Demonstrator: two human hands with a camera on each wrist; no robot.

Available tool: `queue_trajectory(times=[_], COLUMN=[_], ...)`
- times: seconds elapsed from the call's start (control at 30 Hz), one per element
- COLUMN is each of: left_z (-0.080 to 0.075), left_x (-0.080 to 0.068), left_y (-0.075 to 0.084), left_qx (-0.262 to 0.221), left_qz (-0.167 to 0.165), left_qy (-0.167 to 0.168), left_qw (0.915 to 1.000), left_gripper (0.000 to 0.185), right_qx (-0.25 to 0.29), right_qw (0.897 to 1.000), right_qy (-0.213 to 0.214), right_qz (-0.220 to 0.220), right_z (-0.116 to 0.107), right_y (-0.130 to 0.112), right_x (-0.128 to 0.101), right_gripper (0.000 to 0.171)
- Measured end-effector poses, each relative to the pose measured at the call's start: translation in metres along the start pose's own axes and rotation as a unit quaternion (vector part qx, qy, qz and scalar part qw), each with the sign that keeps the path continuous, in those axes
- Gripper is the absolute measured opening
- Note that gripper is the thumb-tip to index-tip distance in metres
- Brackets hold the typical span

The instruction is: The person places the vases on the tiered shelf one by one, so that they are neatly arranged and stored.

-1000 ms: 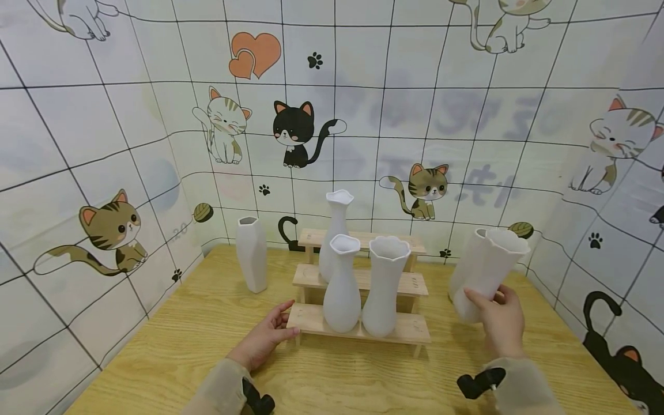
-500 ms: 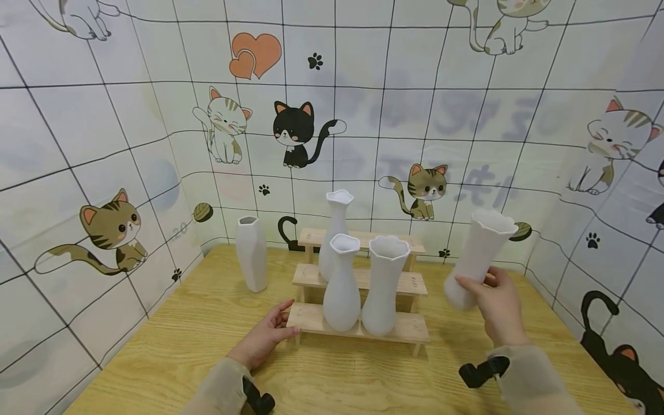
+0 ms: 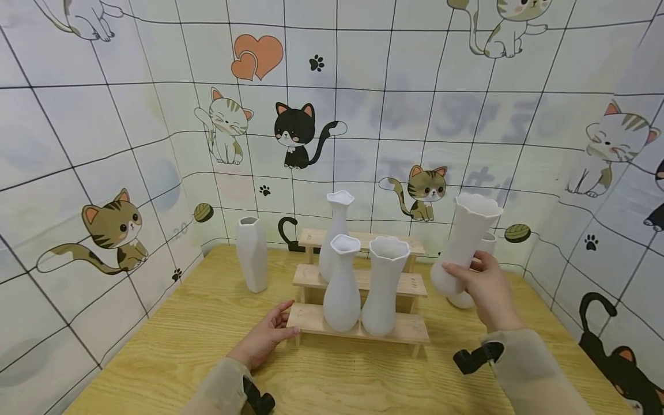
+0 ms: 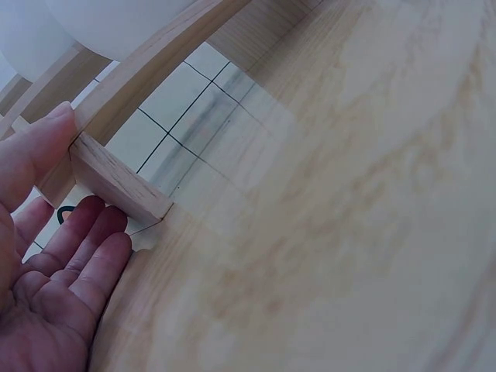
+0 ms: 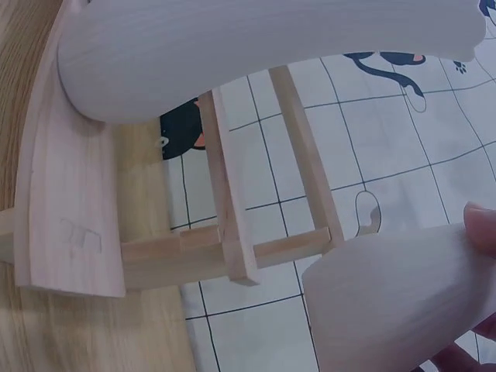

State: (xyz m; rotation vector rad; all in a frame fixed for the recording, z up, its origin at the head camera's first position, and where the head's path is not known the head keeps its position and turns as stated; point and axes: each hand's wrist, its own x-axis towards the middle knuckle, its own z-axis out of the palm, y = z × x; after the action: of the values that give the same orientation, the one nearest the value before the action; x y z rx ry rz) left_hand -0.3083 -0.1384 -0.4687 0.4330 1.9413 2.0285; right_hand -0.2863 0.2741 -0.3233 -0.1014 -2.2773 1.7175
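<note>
Three white vases already stand on the stepped wooden rack [image 3: 410,327] that the flat, relaxed left hand [image 3: 264,337] steadies, while the right hand [image 3: 485,288] grips a fourth, a tall scallop-rimmed white ceramic vase [image 3: 464,242], in the air, not yet placed.

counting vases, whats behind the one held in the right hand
Another white vase stands on the table behind the lifted vase. Only its rim and part of its base show; the lifted vase and right hand cover the rest.

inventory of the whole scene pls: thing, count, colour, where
Held vase: 1, white, scalloped rim, lifted right of the rack.
Vases on the rack: 3, white; two on the bottom step, one taller behind them.
Faceted vase: 1, white, on the table left of the rack.
Vase behind the held one: 1, white, mostly hidden.
Stepped rack: 1, pale wood, table centre.
Table: 1, light wood.
Cat-print backdrop: white, all round.
Left hand: touches the rack's bottom-left corner.
Right hand: grips the held vase.
</note>
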Motion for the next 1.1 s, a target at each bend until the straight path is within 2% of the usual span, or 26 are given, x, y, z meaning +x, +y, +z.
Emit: queue_trajectory(times=[0.33, 0.87, 1.1], left_z=[-0.009, -0.01, -0.006], left_x=[0.01, 0.011, 0.006], left_y=[-0.02, -0.022, -0.011], left_qx=[0.029, 0.023, 0.011], left_qz=[0.008, 0.005, 0.0], left_qy=[0.007, 0.005, 0.002], left_qw=[0.9995, 0.9997, 0.9999], left_gripper=[0.074, 0.075, 0.077], right_qx=[0.019, 0.025, 0.02], right_qw=[0.999, 0.995, 0.994], right_qy=[-0.046, -0.094, -0.104], right_qz=[-0.005, 0.001, 0.025], right_z=[0.013, 0.03, 0.037], right_y=[-0.009, -0.003, 0.007], right_x=[0.008, 0.025, 0.038], right_gripper=[0.083, 0.082, 0.083])
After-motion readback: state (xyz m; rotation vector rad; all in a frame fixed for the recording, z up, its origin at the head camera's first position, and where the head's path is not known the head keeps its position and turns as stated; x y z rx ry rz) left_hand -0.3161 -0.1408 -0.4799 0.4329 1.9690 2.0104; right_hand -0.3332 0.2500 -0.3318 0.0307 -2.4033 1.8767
